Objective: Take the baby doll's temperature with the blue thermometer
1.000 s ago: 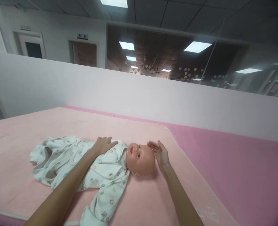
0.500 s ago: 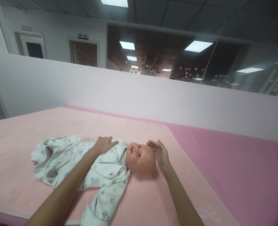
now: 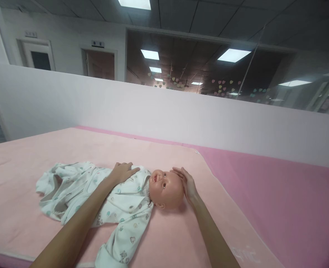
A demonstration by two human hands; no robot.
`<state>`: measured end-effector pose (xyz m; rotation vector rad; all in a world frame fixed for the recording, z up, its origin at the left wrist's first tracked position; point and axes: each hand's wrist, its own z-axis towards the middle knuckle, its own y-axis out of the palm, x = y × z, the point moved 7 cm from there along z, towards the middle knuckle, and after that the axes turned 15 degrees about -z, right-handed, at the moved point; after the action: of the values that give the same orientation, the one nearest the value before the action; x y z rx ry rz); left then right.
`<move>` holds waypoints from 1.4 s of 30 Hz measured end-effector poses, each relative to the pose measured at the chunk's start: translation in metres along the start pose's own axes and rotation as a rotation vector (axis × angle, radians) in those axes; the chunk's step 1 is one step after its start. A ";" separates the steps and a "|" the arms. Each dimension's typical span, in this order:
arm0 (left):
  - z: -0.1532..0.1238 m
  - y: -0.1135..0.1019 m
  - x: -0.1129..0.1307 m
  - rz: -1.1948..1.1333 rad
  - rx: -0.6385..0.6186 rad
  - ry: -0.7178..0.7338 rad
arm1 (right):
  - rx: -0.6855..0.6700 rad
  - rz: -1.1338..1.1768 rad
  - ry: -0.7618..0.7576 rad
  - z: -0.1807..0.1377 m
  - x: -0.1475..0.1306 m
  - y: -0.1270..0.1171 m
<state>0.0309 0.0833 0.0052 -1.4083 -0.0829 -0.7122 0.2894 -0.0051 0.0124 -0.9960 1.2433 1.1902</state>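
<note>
A baby doll (image 3: pixel 167 190) lies on its back on a pale pink mat, its head toward the right. It wears a white printed baby suit (image 3: pixel 125 203) with one sleeve stretched toward me and loose legs at the left. My left hand (image 3: pixel 123 172) rests open on the chest of the suit, fingers laid over the cloth. Against the crown of the doll's head, my right hand (image 3: pixel 187 183) is open with its fingers extended and slightly curved. The doll's far arm is hidden.
The pale pink mat (image 3: pixel 69 145) covers much of a darker pink surface (image 3: pixel 278 190), which shows at the right and along the back. Behind it runs a low white wall (image 3: pixel 153 111), with a glass pane above.
My right hand has moved slightly left and down, onto the doll's head. My left hand stays on the chest. The doll has not visibly moved.
</note>
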 end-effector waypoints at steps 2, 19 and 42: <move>0.000 -0.001 0.001 -0.007 -0.004 0.006 | 0.022 0.020 -0.028 0.006 -0.004 -0.013; -0.002 -0.003 0.005 0.012 -0.005 0.018 | 0.014 -0.024 -0.011 0.006 0.004 -0.009; -0.003 -0.003 0.006 -0.007 -0.001 0.013 | -0.046 -0.009 0.051 0.003 0.016 0.004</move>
<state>0.0332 0.0782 0.0101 -1.4051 -0.0772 -0.7272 0.2846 0.0006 -0.0030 -1.0707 1.2544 1.1980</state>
